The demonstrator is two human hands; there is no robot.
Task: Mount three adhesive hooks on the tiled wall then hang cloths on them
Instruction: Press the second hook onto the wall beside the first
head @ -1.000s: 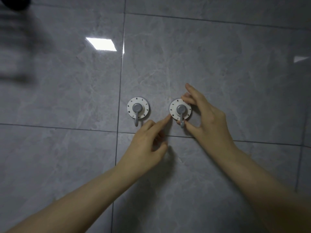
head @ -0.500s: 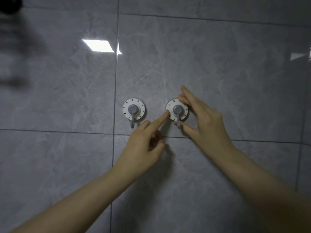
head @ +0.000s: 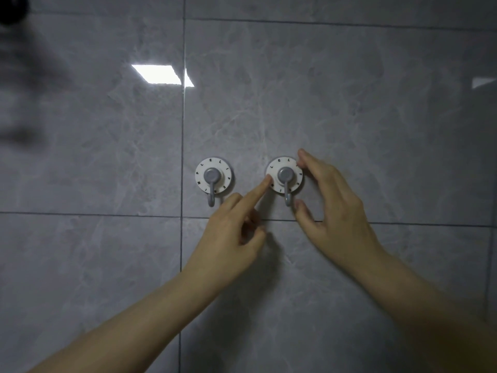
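Right hand (head: 336, 208) is spread around the second hook (head: 284, 175): fingertips touch the upper right rim of its white disc, and the thumb sits just below and right of the grey hook tip, close enough that contact cannot be confirmed. Left hand (head: 231, 227) is mostly curled, with only the index finger extended; its tip presses the left edge of the same disc. Neither hand pinches or carries anything.

Risks, largest first:

1. Tiled wall (head: 349, 103). The glossy surface shows reflections; any film or moisture on it would probably weaken the adhesive, and a loaded cloth could later pull a hook off.
2. Grout line (head: 403, 224). It runs just below both hooks. A disc slid downward during pressing would bridge the joint and likely lose full contact.
3. Second hook. Pressure is applied at the rim only. Uneven force may leave the centre or the far edge poorly bonded, or rotate the disc so the hook hangs off vertical.
4. First hook (head: 213, 176). It sits to the left of the left index finger, near the vertical grout joint. A stray knuckle could disturb it.

Position summary: the second hook lies between the two hands, touched from both sides; the first hook is apart from both. A third hook and the cloths are not in view.
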